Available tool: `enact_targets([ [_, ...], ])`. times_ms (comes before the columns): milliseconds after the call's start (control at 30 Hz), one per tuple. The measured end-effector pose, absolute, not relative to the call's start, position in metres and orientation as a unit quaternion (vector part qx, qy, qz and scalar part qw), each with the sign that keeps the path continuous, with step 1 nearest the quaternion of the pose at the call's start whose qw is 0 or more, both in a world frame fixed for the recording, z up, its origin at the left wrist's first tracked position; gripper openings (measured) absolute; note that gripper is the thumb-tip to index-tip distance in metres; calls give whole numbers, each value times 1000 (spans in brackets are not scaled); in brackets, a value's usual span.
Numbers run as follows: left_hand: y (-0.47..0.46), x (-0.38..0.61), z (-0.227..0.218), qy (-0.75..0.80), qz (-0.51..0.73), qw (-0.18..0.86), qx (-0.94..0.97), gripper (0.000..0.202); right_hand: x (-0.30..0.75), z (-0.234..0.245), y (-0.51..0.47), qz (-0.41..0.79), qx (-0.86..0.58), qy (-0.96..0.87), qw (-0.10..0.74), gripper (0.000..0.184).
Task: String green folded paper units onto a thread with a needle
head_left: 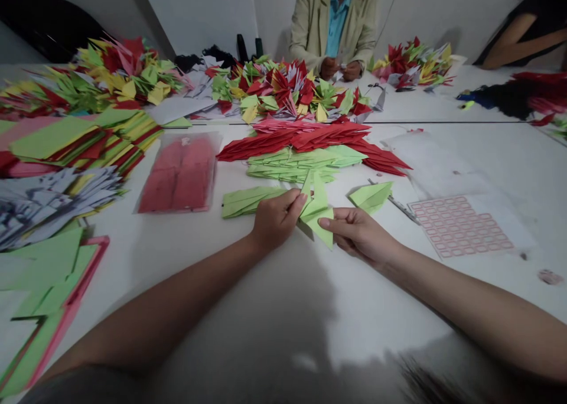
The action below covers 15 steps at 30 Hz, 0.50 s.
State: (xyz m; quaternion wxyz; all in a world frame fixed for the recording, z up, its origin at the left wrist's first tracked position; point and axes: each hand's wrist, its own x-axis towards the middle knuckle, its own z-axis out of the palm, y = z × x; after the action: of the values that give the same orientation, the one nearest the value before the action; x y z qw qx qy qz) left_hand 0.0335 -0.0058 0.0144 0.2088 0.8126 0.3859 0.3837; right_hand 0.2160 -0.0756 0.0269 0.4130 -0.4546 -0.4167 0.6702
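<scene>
A green folded-paper crane (pixel 319 206) is held up between both hands above the white table. My left hand (pixel 278 218) pinches its upper left part, thumb against the paper. On the lower right, my right hand (pixel 358 233) grips a flap between thumb and fingers. Behind the left hand lies a stack of green folded paper pieces (pixel 248 201). Farther back, more green folded pieces (pixel 287 166) and red folded pieces (pixel 305 137) lie in rows. To the right of the crane rests a single green folded piece (pixel 371 197).
Scissors (pixel 403 209) and a sheet of red-bordered labels (pixel 460 227) lie at right. A clear packet of red items (pixel 177 173) sits left, near stacked coloured paper (pixel 75 138). Heaped paper cranes (pixel 283 88) line the back, where a person (pixel 336 32) sits.
</scene>
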Motion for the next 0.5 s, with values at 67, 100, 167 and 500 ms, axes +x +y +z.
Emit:
enact_targets([
  [67, -2, 35, 14, 375, 362, 367, 770, 30, 216, 25, -75, 656, -450, -425, 432, 39],
  [100, -1, 37, 13, 362, 347, 453, 737, 28, 216, 23, -75, 648, -447, -433, 439, 38],
  [167, 0, 40, 10, 342, 322, 584, 662, 38, 216, 21, -74, 633, -437, -455, 449, 35],
  [500, -1, 44, 12, 285, 332, 717, 543, 34, 217, 11, -73, 534, -465, -584, 397, 42],
])
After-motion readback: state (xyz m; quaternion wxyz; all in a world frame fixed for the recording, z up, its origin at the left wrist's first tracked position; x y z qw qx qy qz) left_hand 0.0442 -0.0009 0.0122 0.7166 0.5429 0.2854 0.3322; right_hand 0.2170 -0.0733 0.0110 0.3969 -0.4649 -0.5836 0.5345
